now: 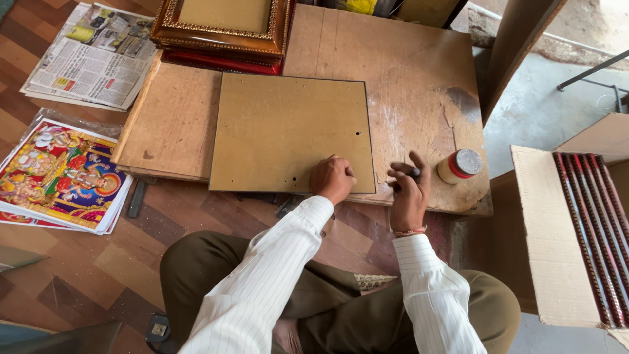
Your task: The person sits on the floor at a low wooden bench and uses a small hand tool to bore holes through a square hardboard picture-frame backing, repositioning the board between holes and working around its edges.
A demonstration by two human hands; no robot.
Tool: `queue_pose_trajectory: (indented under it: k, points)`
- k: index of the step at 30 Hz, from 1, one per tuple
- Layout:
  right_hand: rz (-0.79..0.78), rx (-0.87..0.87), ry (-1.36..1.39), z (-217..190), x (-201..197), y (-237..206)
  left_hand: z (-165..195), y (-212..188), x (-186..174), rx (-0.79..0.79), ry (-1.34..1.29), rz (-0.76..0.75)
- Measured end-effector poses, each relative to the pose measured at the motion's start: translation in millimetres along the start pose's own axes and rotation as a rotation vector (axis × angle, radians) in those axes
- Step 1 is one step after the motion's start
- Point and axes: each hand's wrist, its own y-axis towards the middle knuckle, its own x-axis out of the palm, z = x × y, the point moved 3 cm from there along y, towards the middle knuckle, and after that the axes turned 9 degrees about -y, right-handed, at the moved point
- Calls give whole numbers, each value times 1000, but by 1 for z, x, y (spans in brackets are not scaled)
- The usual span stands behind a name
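1. On the floor at far left lies a folded newspaper [92, 56]; below it sits a stack of bright religious prints [59, 174] in a clear sleeve, lying flat.
2. Containers: a small jar [460, 165] with a red band and a grey lid stands upright near the right edge of the low wooden work board [419, 85], lid on, contents not visible. At far right an open cardboard carton [550, 242] holds long dark red mouldings [596, 229], laid side by side and running away from the person.
3. The brown backing board [288, 134] lies flat on the work board, near its front edge. Its long axis runs left to right and its edges sit roughly square to the work board. Small holes show near its lower and right edges.
4. Left hand [332, 178]: curled into a loose fist, knuckles up, resting on the lower right corner of the backing board. Whether it grips anything cannot be told.
5. Right hand [409, 190]: just right of the backing board, on the work board, fingers drawn together around a small dark object [414, 173] at the fingertips; its kind is too small to tell.
6. Behind the backing board, a stack of gilt picture frames [223, 29] rests at the far edge, over a red one. A thinner wooden panel [173, 124] lies under the backing board's left side.
7. The jar stands just right of the right hand, apart from it.
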Motion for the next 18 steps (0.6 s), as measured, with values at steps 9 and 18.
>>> queue_pose_trajectory:
  k: [9, 18]
  points:
    - [-238, -353, -366, -33, 50, -3, 5, -8, -10, -27, -58, -15]
    - [-301, -407, -742, -54, 44, 0, 17, -6, -27, 269, -273, -146]
